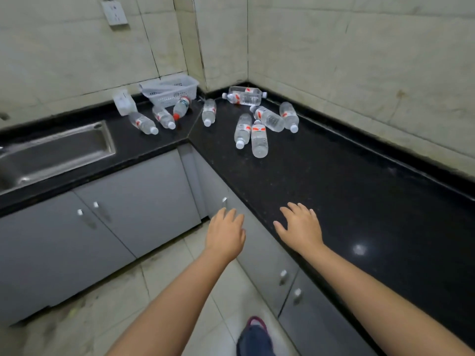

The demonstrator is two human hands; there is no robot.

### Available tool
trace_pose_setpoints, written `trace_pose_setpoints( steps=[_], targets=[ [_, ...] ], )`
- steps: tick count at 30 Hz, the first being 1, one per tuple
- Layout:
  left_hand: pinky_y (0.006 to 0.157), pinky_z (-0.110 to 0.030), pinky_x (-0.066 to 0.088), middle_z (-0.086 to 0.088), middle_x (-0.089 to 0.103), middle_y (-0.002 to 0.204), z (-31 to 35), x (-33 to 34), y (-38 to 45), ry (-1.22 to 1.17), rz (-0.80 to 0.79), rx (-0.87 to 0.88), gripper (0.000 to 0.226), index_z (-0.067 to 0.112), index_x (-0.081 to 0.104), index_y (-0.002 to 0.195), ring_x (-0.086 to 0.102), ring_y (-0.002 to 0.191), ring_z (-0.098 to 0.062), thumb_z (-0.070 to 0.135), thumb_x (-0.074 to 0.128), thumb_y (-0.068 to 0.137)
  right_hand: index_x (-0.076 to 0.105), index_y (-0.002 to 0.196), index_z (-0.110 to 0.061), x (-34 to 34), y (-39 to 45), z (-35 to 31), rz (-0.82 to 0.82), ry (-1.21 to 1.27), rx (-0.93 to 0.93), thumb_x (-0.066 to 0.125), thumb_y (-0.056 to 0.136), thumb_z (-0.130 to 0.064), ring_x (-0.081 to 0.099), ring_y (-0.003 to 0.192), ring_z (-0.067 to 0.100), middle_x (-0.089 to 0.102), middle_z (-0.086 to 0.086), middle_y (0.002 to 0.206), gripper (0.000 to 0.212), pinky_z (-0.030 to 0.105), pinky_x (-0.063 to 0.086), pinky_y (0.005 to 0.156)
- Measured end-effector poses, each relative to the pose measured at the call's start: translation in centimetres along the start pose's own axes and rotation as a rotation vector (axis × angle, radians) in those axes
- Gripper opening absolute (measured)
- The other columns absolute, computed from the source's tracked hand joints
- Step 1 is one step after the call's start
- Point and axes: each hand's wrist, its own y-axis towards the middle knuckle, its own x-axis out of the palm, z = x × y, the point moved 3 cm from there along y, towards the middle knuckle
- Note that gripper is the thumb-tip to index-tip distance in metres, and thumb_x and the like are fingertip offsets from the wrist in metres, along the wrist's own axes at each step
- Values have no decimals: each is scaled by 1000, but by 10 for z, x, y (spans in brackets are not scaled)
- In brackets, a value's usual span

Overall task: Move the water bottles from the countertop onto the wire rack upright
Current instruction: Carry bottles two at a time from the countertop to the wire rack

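Several clear water bottles with red-and-white labels lie on their sides on the black countertop (334, 181) near its inner corner. One group lies to the right, among them a large bottle (259, 139) nearest me and another (243, 130) beside it. A second group lies left of the corner, such as one bottle (143, 123) and one with a red cap (181, 107). My left hand (226, 233) hovers open in front of the cabinets. My right hand (300, 226) is open over the counter's front edge. Both hands hold nothing, well short of the bottles. No wire rack is in view.
A white plastic basket (171, 91) stands against the back wall at the corner, with a small clear container (124, 102) to its left. A steel sink (55, 152) is set into the counter at the left. Grey cabinet doors (138, 201) run below; tiled floor lies underfoot.
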Motion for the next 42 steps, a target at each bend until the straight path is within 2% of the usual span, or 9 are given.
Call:
trace_pose_setpoints(
  steps=[6, 10, 17, 23, 28, 31, 32, 37, 42],
  targets=[
    [119, -34, 14, -10, 34, 149, -68, -19, 116, 38, -69, 2, 43, 9, 37, 139, 23, 142, -27, 20, 36, 97, 43, 134, -10, 14, 127, -2, 19, 120, 106, 48, 92, -32, 31, 138, 27, 40, 12, 146, 48, 42, 24, 114],
    [116, -32, 21, -9, 40, 144, -98, -42, 189, 72, -75, 19, 42, 9, 41, 136, 30, 136, -25, 22, 38, 97, 45, 132, -9, 7, 201, -19, 13, 141, 147, 48, 91, -32, 34, 135, 28, 42, 12, 143, 47, 40, 28, 111],
    [117, -37, 20, -8, 35, 148, -139, -45, 308, 79, -92, 98, 46, 13, 35, 141, 22, 141, -29, 26, 39, 96, 54, 121, -4, -3, 309, -42, 85, 126, 167, 53, 88, -29, 49, 118, 33, 56, 15, 125, 42, 42, 39, 99],
    [118, -38, 18, -8, 30, 151, -153, -31, 418, 83, -171, 363, 47, 13, 33, 142, 17, 143, -31, 26, 40, 96, 47, 124, -9, 9, 385, -41, 68, 77, 359, 51, 88, -35, 45, 119, 28, 50, 10, 128, 45, 37, 39, 97],
    [106, -47, 39, -18, 49, 138, -161, -30, 492, 39, -103, 671, 49, 6, 50, 131, 42, 129, -40, 13, 57, 82, 32, 136, -14, 18, 424, -45, -31, 166, 564, 59, 84, -37, 42, 124, 29, 36, 11, 138, 63, 38, 40, 98],
    [118, -39, 16, -6, 14, 158, -165, -20, 524, 158, -267, 836, 62, 16, 27, 144, 9, 146, -26, 15, 53, 89, 30, 136, -21, 23, 428, -48, -14, 163, 664, 60, 83, -37, 46, 117, 28, 39, 10, 131, 63, 37, 45, 89],
    [119, -35, 12, -4, 11, 158, -164, -17, 535, 178, -293, 898, 63, 17, 25, 145, 6, 147, -23, 13, 52, 89, 29, 136, -22, 26, 429, -49, -7, 148, 679, 59, 83, -37, 47, 116, 28, 39, 9, 131, 63, 36, 45, 87],
    [119, -28, 11, -2, 23, 155, -155, -13, 563, 115, -339, 1105, 61, 16, 33, 142, 16, 145, -16, 7, 52, 86, 27, 138, -24, 31, 434, -45, 11, 118, 743, 59, 82, -41, 46, 117, 26, 39, 8, 133, 67, 34, 44, 89],
    [119, -30, 7, -3, 19, 157, -142, -11, 567, 220, -340, 1199, 62, 12, 23, 146, 13, 146, -16, 13, 51, 91, 24, 140, -24, 34, 439, -47, -8, 115, 758, 59, 82, -42, 44, 119, 28, 38, 9, 133, 71, 37, 41, 94]
  ],
)
